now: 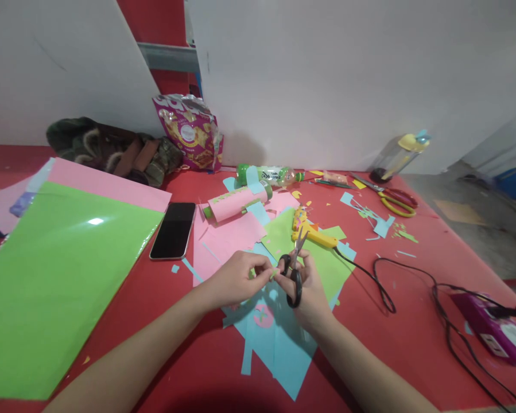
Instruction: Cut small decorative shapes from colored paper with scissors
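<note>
One small green scrap [274,274] sits at the meeting fingertips of the left grip [239,279], pinched on it, and the right grip [313,293], clamped around one pair of scissors [299,246], with one glue gun [318,236] farther and one phone [174,230] left.

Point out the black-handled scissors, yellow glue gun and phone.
Black-handled scissors [296,253]: head view, on the blades near the pivot.
Yellow glue gun [315,236]: head view, on the yellow body.
Phone [174,231]: head view, middle of the dark screen.
</note>
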### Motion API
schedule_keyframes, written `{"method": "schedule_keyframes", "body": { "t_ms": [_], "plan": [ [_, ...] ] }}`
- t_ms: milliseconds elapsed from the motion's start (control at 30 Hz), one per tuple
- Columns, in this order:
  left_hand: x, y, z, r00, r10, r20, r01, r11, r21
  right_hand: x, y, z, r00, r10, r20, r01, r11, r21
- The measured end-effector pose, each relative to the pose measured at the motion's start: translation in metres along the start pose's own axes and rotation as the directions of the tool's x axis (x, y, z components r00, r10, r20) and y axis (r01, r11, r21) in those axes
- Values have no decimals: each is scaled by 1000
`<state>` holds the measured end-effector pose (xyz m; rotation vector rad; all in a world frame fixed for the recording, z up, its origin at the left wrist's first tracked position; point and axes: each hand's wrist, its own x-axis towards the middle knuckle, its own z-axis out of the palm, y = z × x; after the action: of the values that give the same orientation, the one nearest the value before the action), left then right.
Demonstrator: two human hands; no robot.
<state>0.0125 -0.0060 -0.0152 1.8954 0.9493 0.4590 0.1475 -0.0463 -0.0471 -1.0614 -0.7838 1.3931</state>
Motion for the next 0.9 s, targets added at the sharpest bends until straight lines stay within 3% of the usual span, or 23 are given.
{"method": "schedule_keyframes", "body": {
  "t_ms": [200,333,433,900],
  "plan": [
    [-1,-5,-12,989,-46,-141,32,995,-98,-3,2,-1,982,87,169,-92,996,20],
    [-2,-4,-21,973,-34,-229,10,994,-105,-6,4,-2,928,158,336,-155,987,-35],
    [-2,-1,-23,974,-36,-224,18,997,-80,-7,3,-3,890,180,419,-172,983,-58],
    [-5,6,-17,983,-57,-173,55,998,-20,-8,0,-1,870,191,455,-174,981,-79]
  ]
}}
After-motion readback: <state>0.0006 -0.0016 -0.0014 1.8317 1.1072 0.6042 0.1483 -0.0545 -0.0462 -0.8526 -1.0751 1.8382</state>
